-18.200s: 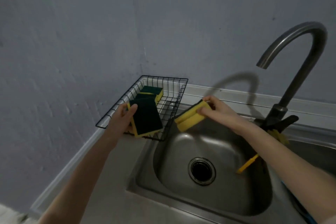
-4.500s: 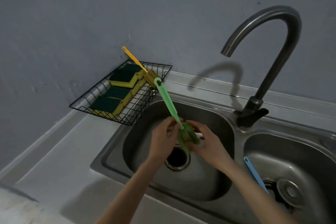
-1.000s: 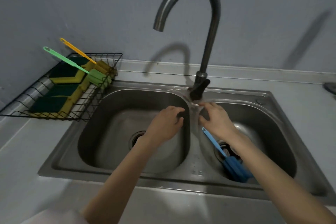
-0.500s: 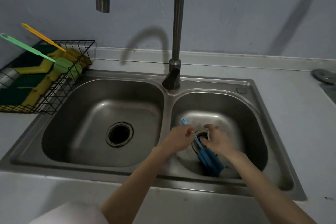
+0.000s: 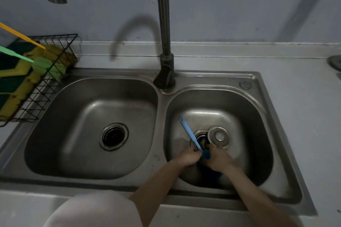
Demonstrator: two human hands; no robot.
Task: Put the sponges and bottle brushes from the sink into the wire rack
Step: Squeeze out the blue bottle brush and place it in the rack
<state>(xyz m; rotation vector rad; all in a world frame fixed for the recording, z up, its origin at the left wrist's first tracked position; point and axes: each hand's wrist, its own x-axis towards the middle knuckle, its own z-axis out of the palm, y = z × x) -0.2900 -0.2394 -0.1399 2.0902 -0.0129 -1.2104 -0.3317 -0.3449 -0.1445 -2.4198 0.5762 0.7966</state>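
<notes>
A blue bottle brush (image 5: 189, 133) lies in the right basin of the steel sink (image 5: 258, 116), its thin handle pointing up-left over the drain. My left hand (image 5: 187, 157) and my right hand (image 5: 218, 159) are both closed around its blue head at the basin's near side, and they hide most of the head. At the far left stands the black wire rack (image 5: 44, 96), which holds yellow-and-green sponges (image 5: 16, 83), a green bottle brush (image 5: 44, 65) and a yellow bottle brush (image 5: 53, 51), handles sticking out to the left.
The tall curved faucet (image 5: 165, 46) rises between the two basins. A round metal strainer plug (image 5: 219, 136) sits beside the right drain. The left basin (image 5: 96, 125) shows only its open drain. A grey wall runs behind the counter.
Both hands have slid down the blue brush from its handle to its head at the near side of the right basin. The camera has come closer.
</notes>
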